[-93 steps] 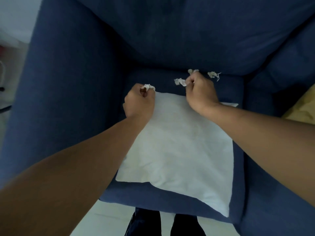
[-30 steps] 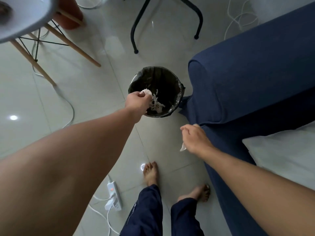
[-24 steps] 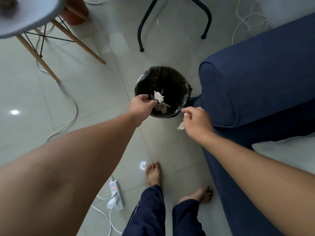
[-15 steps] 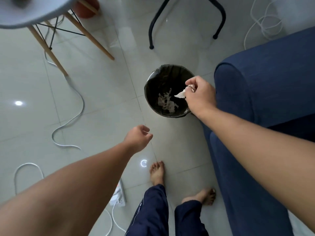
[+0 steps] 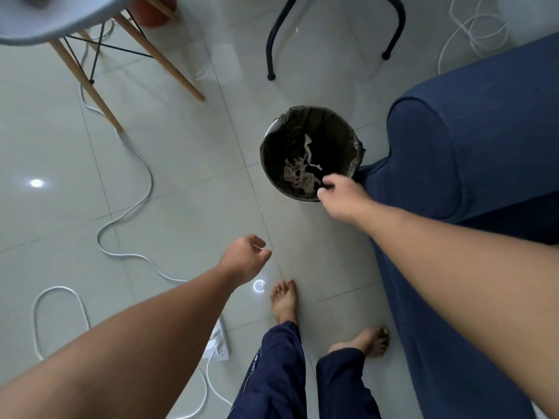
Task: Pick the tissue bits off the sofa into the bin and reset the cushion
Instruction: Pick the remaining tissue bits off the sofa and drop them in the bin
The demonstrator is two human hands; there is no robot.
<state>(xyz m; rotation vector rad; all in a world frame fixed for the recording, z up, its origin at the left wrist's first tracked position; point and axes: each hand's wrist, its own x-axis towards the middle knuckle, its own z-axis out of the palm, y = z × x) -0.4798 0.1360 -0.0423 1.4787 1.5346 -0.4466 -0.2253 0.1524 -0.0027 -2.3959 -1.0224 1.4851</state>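
Tissue bits (image 5: 299, 173) lie in a loose pale heap at the bottom of the bin (image 5: 355, 146), a round black-lined one standing on the tiled floor (image 5: 181, 164) just beside the blue sofa (image 5: 472, 152) arm. Over the bin's near rim hangs the right hand (image 5: 340, 196), fingers loosely spread and holding nothing. Lower and well apart from the bin, the left hand (image 5: 243, 258) hovers above the floor, fingers slackly curled and empty too. White cable (image 5: 133, 207) snakes across the tiles to a power strip (image 5: 219, 343) by the person's bare feet; the cushion is out of view
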